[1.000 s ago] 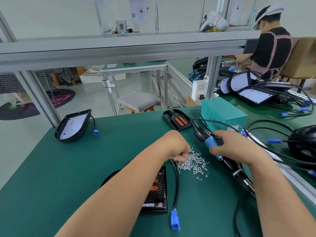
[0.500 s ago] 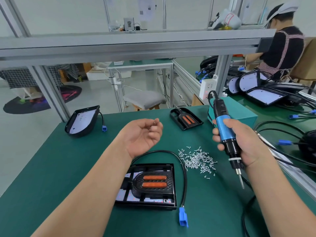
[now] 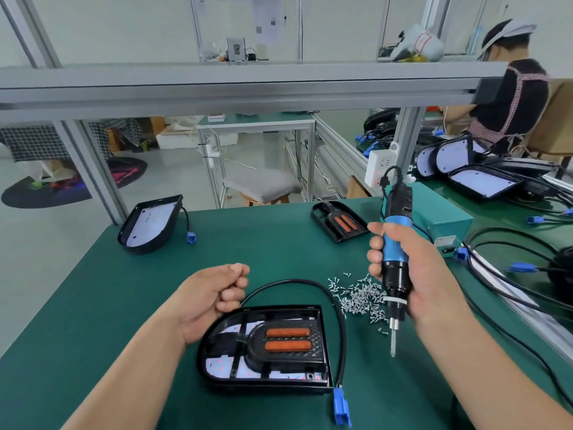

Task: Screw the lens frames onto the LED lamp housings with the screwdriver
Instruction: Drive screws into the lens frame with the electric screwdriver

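Observation:
A black LED lamp housing (image 3: 217, 361) lies on the green mat in front of me, with a lens frame (image 3: 288, 339) with two orange strips set in it. My left hand (image 3: 210, 296) hovers just above the housing's far left corner, fingers curled into the palm around small screws. My right hand (image 3: 418, 274) grips the blue and black electric screwdriver (image 3: 395, 243) upright, its bit pointing down at the mat to the right of the housing. A pile of loose silver screws (image 3: 359, 299) lies between the housing and the screwdriver.
A second housing (image 3: 148, 225) with a blue plug sits at the far left. A spare lens frame (image 3: 339, 221) lies at the back beside a teal power box (image 3: 440, 218). Black cables (image 3: 511, 293) and more housings crowd the right, where another person works. The housing's blue connector (image 3: 341, 408) lies near me.
My left hand left the screw pile, turned palm up, then closed and dropped toward the housing. My right hand lifted the screwdriver off the mat and stood it upright.

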`<state>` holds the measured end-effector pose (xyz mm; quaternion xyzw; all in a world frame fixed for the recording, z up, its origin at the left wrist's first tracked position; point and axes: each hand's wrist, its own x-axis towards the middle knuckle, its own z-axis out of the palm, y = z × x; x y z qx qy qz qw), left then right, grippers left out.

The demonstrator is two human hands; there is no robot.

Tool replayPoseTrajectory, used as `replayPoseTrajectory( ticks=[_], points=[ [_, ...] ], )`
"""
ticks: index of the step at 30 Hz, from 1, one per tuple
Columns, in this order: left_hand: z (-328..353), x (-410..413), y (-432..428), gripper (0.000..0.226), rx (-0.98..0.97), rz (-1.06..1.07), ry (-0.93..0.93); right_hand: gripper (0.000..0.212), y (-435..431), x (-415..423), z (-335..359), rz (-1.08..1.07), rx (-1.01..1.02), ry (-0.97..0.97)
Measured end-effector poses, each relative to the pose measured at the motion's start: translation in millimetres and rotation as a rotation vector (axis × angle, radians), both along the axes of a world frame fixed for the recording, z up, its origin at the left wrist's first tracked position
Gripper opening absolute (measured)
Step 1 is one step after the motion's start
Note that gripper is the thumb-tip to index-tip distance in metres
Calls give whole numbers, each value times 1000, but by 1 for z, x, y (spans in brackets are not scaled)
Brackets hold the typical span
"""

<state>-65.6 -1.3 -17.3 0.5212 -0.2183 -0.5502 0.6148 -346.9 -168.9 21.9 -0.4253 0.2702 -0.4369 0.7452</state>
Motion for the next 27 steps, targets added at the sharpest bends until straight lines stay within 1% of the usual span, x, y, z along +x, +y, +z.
replayPoseTrajectory(
  ticks=[1,2,4,5,6,9,14,16,19,23,27],
  points=[
    [-1,1,2,14,1,10,21,48,1,4,1,-14,14,0],
    [-2,1,4,14,11,10,32,41,1,7,1,-29,24,-6],
    [-2,1,9,13,38,-5,45,21,2,15,4,-55,39,2],
    [-2,0,11,13,49,-22,46,14,2,19,6,-66,45,14],
    [-2,-1,13,15,55,-42,45,12,2,23,8,-69,51,20],
    [-1,-4,13,19,38,-83,43,14,3,34,14,-83,108,-31],
    [2,-9,10,16,-82,-59,156,29,11,49,25,-184,180,-239],
    [3,-10,10,15,-110,-97,183,29,13,55,23,-268,214,-326],
    [3,-11,8,14,-115,-148,169,26,15,62,13,-373,262,-398],
    [1,-14,2,14,-107,-199,140,24,18,62,-4,-384,296,-466],
    [-1,-22,-7,16,-91,-262,99,25,18,61,-5,-384,244,-527]
  ],
)
